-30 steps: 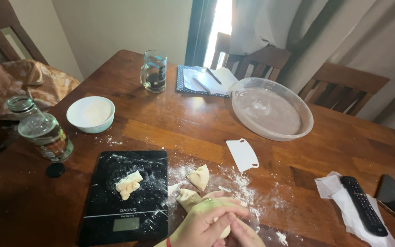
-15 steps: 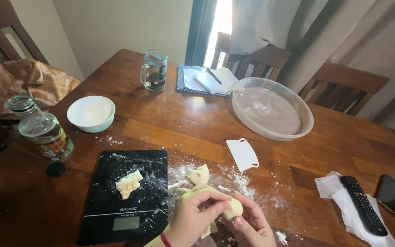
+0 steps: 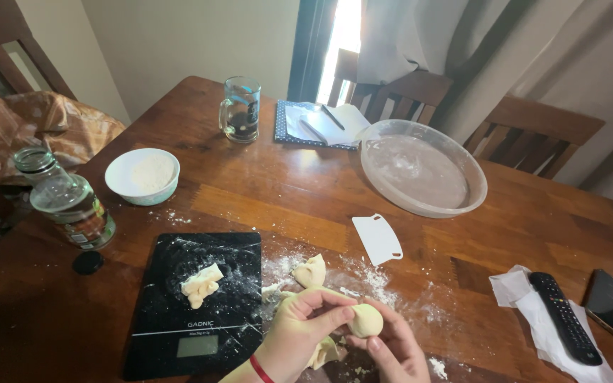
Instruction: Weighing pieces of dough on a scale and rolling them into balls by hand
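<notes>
My left hand (image 3: 305, 328) and my right hand (image 3: 390, 347) meet at the near edge of the wooden table (image 3: 271, 198), both gripping a small round ball of pale dough (image 3: 365, 320). More dough (image 3: 326, 351) shows under my left hand. Just beyond the hands a loose dough piece (image 3: 311, 271) lies on scattered flour. To the left, a black kitchen scale (image 3: 196, 301) carries another small dough lump (image 3: 201, 284). A white plastic dough scraper (image 3: 377, 238) lies a little beyond the hands.
A white bowl of flour (image 3: 142, 174), a glass bottle (image 3: 72, 209) with its black cap (image 3: 87, 262), a glass mug (image 3: 239, 110), a notebook with pens (image 3: 318, 123) and a large clear round dish (image 3: 422, 167) stand farther back. A remote (image 3: 563, 317) on tissue and a phone (image 3: 610, 301) lie right. Chairs surround the table.
My hands have lifted and parted a little, so the dough ball now shows between the fingers. Everything else on the table stays where it was.
</notes>
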